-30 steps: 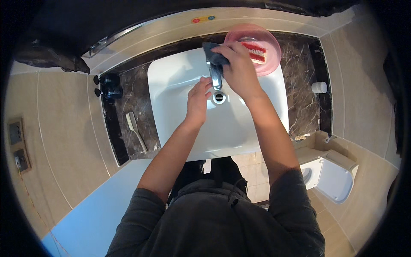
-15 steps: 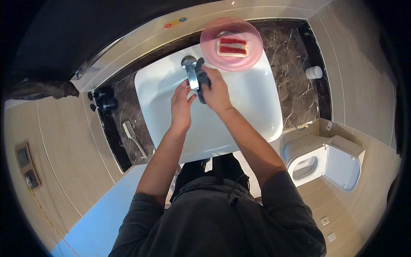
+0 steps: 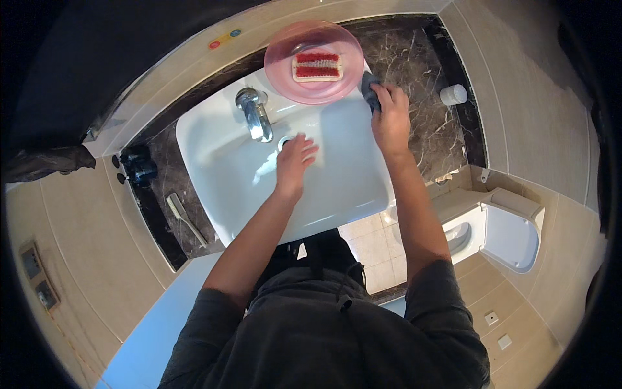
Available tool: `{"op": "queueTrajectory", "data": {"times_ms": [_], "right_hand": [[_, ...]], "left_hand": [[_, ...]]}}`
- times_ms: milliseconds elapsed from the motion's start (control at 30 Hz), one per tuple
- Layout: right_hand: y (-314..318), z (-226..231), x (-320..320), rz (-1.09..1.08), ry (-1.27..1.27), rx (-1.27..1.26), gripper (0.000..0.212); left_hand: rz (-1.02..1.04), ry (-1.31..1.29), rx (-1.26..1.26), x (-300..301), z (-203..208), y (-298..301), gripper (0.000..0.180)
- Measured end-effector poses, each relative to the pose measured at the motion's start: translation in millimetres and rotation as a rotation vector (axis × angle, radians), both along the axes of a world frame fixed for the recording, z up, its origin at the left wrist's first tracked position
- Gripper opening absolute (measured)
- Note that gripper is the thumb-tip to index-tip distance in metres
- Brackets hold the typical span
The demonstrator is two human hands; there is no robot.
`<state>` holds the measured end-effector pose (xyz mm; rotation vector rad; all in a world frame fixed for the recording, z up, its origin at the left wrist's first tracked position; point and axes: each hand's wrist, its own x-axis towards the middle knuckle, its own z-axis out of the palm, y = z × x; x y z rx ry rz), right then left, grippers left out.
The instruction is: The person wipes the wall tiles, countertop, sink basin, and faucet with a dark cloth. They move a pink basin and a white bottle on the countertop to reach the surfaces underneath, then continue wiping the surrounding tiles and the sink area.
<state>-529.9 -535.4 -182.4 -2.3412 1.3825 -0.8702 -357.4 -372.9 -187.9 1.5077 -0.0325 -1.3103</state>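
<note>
My right hand (image 3: 392, 120) is closed on a dark grey cloth (image 3: 370, 91) at the right rim of the white sink (image 3: 353, 207), where the rim meets the marble counter. Over the basin hangs my left hand (image 3: 295, 162), its fingers apart and nothing in them. Just beyond those fingertips lies the drain (image 3: 284, 142). The chrome faucet (image 3: 255, 115) stands at the back of the sink, to the left of both hands. To the left of the cloth, a pink plastic basin (image 3: 350, 61) rests on the sink's back edge, holding a red-and-white bristled scrub brush (image 3: 317, 67).
A long-handled white brush (image 3: 184, 219) and dark bottles (image 3: 139, 165) sit on the left counter. On the right marble counter (image 3: 421, 97) stands a white jar (image 3: 453, 94). A toilet with its lid raised (image 3: 510, 236) is at the right.
My right hand has carried the cloth from the faucet to the sink's right rim. My left hand has left the faucet and dropped lower over the basin. The view has shifted.
</note>
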Motion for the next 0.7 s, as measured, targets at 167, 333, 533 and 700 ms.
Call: {"op": "queueTrajectory", "data": {"times_ms": [167,333,533,700], "right_hand": [[-3.6,-40.0,-8.0,0.001,0.117,-0.053,0.043],[21.2,-36.1,-29.3,0.02,0.102,0.022,0.047],[-50.4,-50.3,10.7,0.014,-0.133,-0.048,0.054],[-69.2,-69.8,84.6,-0.056,0.123,-0.073,0.03]], "left_hand": [[0.237,0.047,-0.134,-11.0,2.2,-100.8,0.058],[0.29,0.057,-0.143,6.1,-3.8,-107.0,0.038],[0.269,0.156,-0.156,20.9,22.4,-95.0,0.032],[0.249,0.156,-0.226,40.1,42.0,-99.5,0.027]]}}
